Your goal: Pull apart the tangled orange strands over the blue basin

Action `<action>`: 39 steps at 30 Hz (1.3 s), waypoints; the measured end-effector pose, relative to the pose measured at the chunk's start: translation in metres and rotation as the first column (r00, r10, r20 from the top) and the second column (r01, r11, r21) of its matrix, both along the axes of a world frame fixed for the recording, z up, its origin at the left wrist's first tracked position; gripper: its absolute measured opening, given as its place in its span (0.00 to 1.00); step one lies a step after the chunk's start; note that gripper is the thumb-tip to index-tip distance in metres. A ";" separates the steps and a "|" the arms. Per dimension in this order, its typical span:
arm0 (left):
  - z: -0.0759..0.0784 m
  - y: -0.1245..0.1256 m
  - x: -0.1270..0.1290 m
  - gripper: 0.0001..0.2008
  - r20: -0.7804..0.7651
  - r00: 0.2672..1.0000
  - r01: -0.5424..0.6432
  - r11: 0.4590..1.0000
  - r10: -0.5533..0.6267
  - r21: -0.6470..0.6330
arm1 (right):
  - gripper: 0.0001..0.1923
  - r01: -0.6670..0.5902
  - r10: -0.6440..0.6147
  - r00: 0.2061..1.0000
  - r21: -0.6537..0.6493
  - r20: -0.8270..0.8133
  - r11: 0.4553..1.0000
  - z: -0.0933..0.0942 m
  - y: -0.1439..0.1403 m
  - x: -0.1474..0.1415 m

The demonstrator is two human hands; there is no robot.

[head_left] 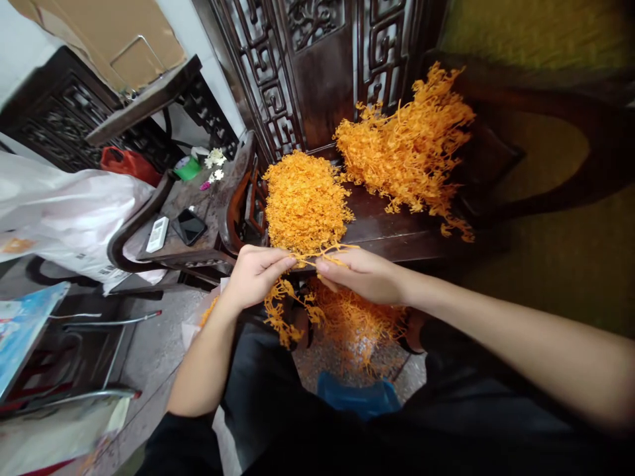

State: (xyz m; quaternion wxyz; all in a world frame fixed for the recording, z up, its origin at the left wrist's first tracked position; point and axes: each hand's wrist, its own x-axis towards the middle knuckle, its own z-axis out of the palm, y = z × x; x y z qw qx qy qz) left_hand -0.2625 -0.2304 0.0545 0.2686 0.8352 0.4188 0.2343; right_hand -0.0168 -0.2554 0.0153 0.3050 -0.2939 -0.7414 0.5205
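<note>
The left hand (pixel 255 272) and the right hand (pixel 364 274) are meeting in front of the person's body, just off the near edge of the dark carved wooden bench (pixel 391 228). Between them they are holding a thin, branching orange plastic sprig (pixel 317 254). The sprig is lying almost level, its long axis running left to right from one hand's fingertips to the other's, so each hand is gripping one end and neither is clearly nearer than the other. Both hands are closed into pinches: the left thumb and forefinger are pressing together on the left end, and the right fingers are curling over the right end with the thumb underneath. Frilly orange tufts are dangling from the sprig below the left hand.

Straight ahead of the hands, on the bench, a dense heap of small orange plastic pieces (pixel 305 198) is lying just beyond the sprig, nearly touching it. Farther back and to the right, a looser pile of long orange branched stems (pixel 409 149) is leaning against the carved wooden back. Below the hands, more orange plastic sprigs (pixel 354 324) are hanging down between the person's knees, over a blue object (pixel 357 396) that cannot be made out.

To the left, a black phone (pixel 189 226) and a white remote control (pixel 157 234) are resting on a neighbouring wooden seat, well apart from the hands.
</note>
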 end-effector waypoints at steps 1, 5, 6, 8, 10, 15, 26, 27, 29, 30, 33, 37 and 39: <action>0.002 0.004 -0.010 0.16 0.041 0.998 -0.048 0.999 0.048 -0.007 | 0.31 -0.040 0.040 0.999 0.025 0.000 0.999 0.002 -0.003 0.004; 0.004 0.014 -0.036 0.16 0.429 0.807 -0.417 0.906 0.407 -0.075 | 0.26 -0.100 0.100 0.995 -0.030 -0.010 0.995 0.007 -0.015 0.026; 0.003 0.013 -0.036 0.16 0.486 0.751 -0.444 0.887 0.447 -0.131 | 0.24 -0.095 0.095 0.995 -0.062 -0.001 0.994 0.007 -0.016 0.031; -0.001 0.009 -0.026 0.16 0.510 0.727 -0.395 0.888 0.459 -0.236 | 0.21 -0.069 0.071 0.997 -0.107 0.012 0.992 0.005 -0.016 0.036; -0.005 0.003 -0.010 0.17 0.490 0.761 -0.307 0.902 0.425 -0.305 | 0.22 -0.038 0.037 0.999 -0.161 -0.004 0.986 0.001 -0.015 0.035; -0.010 -0.003 0.022 0.18 0.484 0.776 -0.247 0.901 0.405 -0.358 | 0.23 -0.039 -0.087 0.953 -0.402 -0.291 0.915 -0.009 -0.015 0.015; -0.009 0.000 0.056 0.14 0.610 0.614 -0.158 0.835 0.501 -0.527 | 0.25 -0.150 -0.392 0.792 -0.771 -0.468 0.619 -0.006 -0.020 -0.007; -0.010 0.001 0.057 0.14 0.605 0.613 -0.186 0.837 0.508 -0.515 | 0.19 -0.143 -0.390 0.795 -0.768 -0.465 0.624 -0.005 -0.021 -0.007; -0.011 0.002 0.059 0.14 0.591 0.623 -0.229 0.842 0.512 -0.488 | 0.14 -0.126 -0.389 0.795 -0.755 -0.465 0.644 -0.005 -0.023 -0.007; -0.012 0.003 0.059 0.14 0.583 0.633 -0.245 0.846 0.509 -0.473 | 0.17 -0.108 -0.391 0.795 -0.742 -0.464 0.662 -0.005 -0.023 -0.007; -0.016 0.001 0.062 0.16 0.549 0.698 -0.293 0.883 0.459 -0.366 | 0.19 0.016 -0.383 0.825 -0.662 -0.415 0.750 -0.007 -0.023 -0.007; -0.022 -0.005 0.071 0.17 0.404 0.848 -0.317 0.939 0.343 -0.132 | 0.16 0.235 -0.323 0.917 -0.335 -0.234 0.912 -0.004 -0.023 -0.009; -0.024 -0.007 0.075 0.18 0.324 0.893 -0.298 0.950 0.312 -0.094 | 0.19 0.310 -0.333 0.934 -0.172 -0.132 0.935 -0.001 -0.024 -0.010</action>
